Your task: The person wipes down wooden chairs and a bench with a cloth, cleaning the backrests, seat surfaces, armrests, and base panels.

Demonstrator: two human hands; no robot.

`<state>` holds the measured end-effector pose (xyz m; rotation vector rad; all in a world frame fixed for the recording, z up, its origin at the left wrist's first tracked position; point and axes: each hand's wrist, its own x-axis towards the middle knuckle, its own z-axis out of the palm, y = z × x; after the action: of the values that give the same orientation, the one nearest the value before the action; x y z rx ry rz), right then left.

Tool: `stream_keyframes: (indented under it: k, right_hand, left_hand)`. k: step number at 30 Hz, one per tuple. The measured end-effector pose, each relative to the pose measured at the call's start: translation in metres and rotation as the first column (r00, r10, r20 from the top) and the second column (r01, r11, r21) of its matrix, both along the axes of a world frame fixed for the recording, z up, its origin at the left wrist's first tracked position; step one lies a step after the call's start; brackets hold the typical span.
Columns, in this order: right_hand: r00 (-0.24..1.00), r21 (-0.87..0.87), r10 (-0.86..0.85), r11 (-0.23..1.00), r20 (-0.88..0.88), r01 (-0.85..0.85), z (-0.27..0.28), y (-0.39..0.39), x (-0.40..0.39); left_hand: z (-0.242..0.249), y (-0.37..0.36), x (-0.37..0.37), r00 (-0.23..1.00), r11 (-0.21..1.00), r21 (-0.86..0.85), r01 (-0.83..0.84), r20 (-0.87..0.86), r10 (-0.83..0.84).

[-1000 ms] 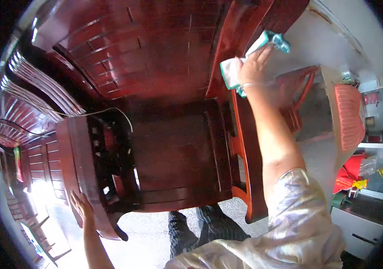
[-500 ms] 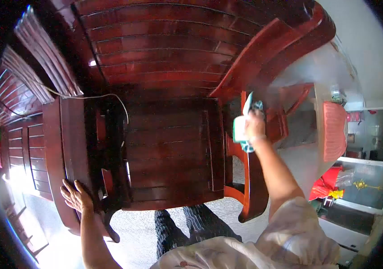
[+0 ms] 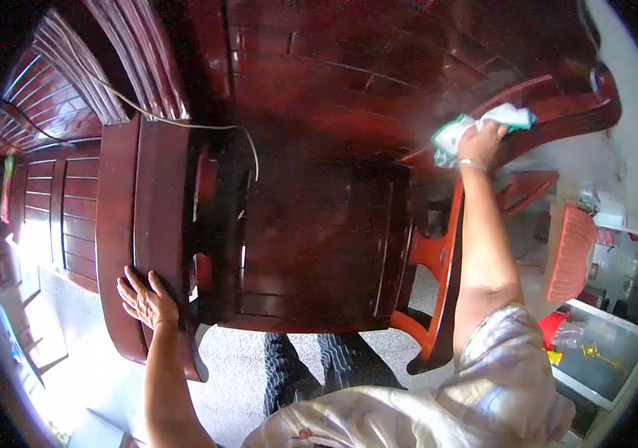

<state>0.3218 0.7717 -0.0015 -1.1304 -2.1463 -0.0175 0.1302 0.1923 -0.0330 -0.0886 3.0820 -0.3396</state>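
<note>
Cloth [image 3: 476, 123], white with teal trim, bunched in right hand [image 3: 481, 140], fingers clenched around it, pressed on the far end of the right armrest [image 3: 446, 246] where it meets the chair back [image 3: 379, 67]. Left hand [image 3: 147, 299] flat, fingers spread, holding nothing, resting on the near end of the left armrest [image 3: 151, 209]. Seat [image 3: 311, 239] between the armrests. Thin cord [image 3: 207, 127] runs across the left armrest's far end.

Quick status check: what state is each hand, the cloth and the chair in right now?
Right hand: closed on the cloth, pressed to the right armrest.
Cloth: bunched, white and green, on the right armrest.
Left hand: open, flat on the left armrest.
Wooden chair: upright, seat bare.
</note>
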Motion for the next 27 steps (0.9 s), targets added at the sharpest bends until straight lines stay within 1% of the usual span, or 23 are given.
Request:
stream_keyframes:
  k: [1, 2, 4, 5, 6, 8, 9, 10, 11, 12, 13, 14, 17, 19, 20, 21, 22, 23, 24, 26, 27]
  right_hand:
    - [1.0, 0.02, -0.007, 1.0, 0.025, 0.006, -0.018, -0.006, -0.002]
    - [0.999, -0.001, -0.003, 1.0, 0.033, 0.003, -0.034, -0.01, -0.002]
    - [0.975, -0.12, -0.217, 0.971, -0.056, 0.209, -0.059, -0.018, -0.018]
    - [0.969, -0.049, -0.248, 0.967, 0.012, 0.249, -0.083, -0.011, -0.016]
    - [0.948, -0.178, -0.306, 0.941, -0.082, 0.289, -0.087, -0.022, -0.024]
    - [0.857, -0.369, -0.515, 0.794, 0.012, 0.483, -0.097, -0.033, -0.039]
    - [0.884, -0.485, -0.44, 0.745, 0.16, 0.459, -0.083, -0.05, -0.05]
    - [0.899, -0.586, -0.327, 0.682, 0.292, 0.438, -0.069, -0.068, -0.062]
    - [0.96, -0.862, -0.266, 0.504, -0.092, 0.057, -0.143, -0.04, -0.063]
    - [0.692, -0.856, -0.516, 0.195, -0.504, -0.479, -0.214, -0.013, -0.064]
    - [0.461, -0.692, -0.756, -0.015, -0.464, -0.722, -0.281, 0.012, -0.065]
    - [0.549, -0.704, -0.696, -0.088, -0.463, -0.705, -0.291, -0.003, -0.094]
    - [0.631, -0.582, -0.646, -0.336, -0.43, -0.74, -0.178, -0.112, -0.178]
    - [0.636, -0.608, -0.694, -0.355, -0.337, -0.71, -0.094, -0.186, -0.221]
    - [0.812, -0.749, -0.253, -0.315, -0.526, -0.584, -0.084, -0.202, -0.237]
    - [0.822, -0.848, 0.206, -0.102, -0.53, -0.521, -0.075, -0.218, -0.253]
    - [0.815, -0.863, 0.459, 0.178, -0.352, -0.473, -0.024, -0.241, -0.258]
    - [0.614, -0.65, 0.781, 0.407, -0.117, -0.642, -0.026, -0.245, -0.266]
    - [0.506, -0.588, 0.862, 0.394, -0.029, -0.706, -0.019, -0.251, -0.27]
    - [0.56, -0.742, 0.821, 0.303, -0.116, -0.598, -0.03, -0.266, -0.275]
    - [0.625, -0.801, 0.78, 0.35, -0.037, -0.485, -0.033, -0.272, -0.274]
  left_hand:
    - [-0.001, 0.0, 0.0, 1.0, 1.0, 0.019, 0.002, -0.007, -0.002]
    - [-0.001, 0.0, 0.0, 1.0, 0.999, 0.036, 0.005, -0.011, -0.004]
    - [0.003, 0.003, 0.0, 1.0, 0.999, 0.036, -0.009, 0.017, 0.008]
    - [0.001, 0.001, 0.001, 1.0, 0.998, 0.055, 0.008, -0.006, -0.007]
    - [0.002, 0.002, 0.002, 1.0, 0.998, 0.057, 0.002, -0.002, -0.002]
    - [0.003, 0.004, 0.002, 1.0, 0.998, 0.068, -0.007, -0.002, 0.007]
    - [0.002, 0.003, 0.002, 1.0, 0.997, 0.08, -0.011, 0.0, 0.011]
    - [0.003, 0.005, 0.001, 1.0, 0.997, 0.076, -0.026, 0.015, 0.025]
    - [0.004, 0.005, 0.002, 1.0, 0.997, 0.076, -0.025, 0.015, 0.024]
    - [0.005, 0.005, 0.002, 1.0, 0.997, 0.077, -0.025, 0.013, 0.024]
    - [0.006, 0.006, 0.001, 0.999, 0.996, 0.083, -0.032, 0.022, 0.03]
    - [0.007, 0.008, 0.002, 0.999, 0.995, 0.087, -0.048, 0.028, 0.046]
    - [0.012, 0.011, 0.003, 0.998, 0.993, 0.11, -0.047, 0.036, 0.044]
    - [0.011, 0.01, 0.003, 0.998, 0.992, 0.116, -0.052, 0.035, 0.048]
    - [0.011, 0.01, 0.002, 0.998, 0.992, 0.113, -0.053, 0.031, 0.05]
    - [0.015, 0.011, 0.002, 0.996, 0.988, 0.138, -0.074, 0.054, 0.067]
    - [0.018, 0.012, 0.001, 0.996, 0.986, 0.152, -0.067, 0.064, 0.058]
    - [0.022, 0.013, 0.001, 0.995, 0.985, 0.157, -0.073, 0.072, 0.062]
    - [0.024, 0.014, 0.0, 0.994, 0.983, 0.165, -0.08, 0.082, 0.067]
    - [0.026, 0.014, 0.0, 0.994, 0.985, 0.151, -0.086, 0.085, 0.074]
    - [0.027, 0.015, 0.0, 0.993, 0.984, 0.158, -0.086, 0.088, 0.073]
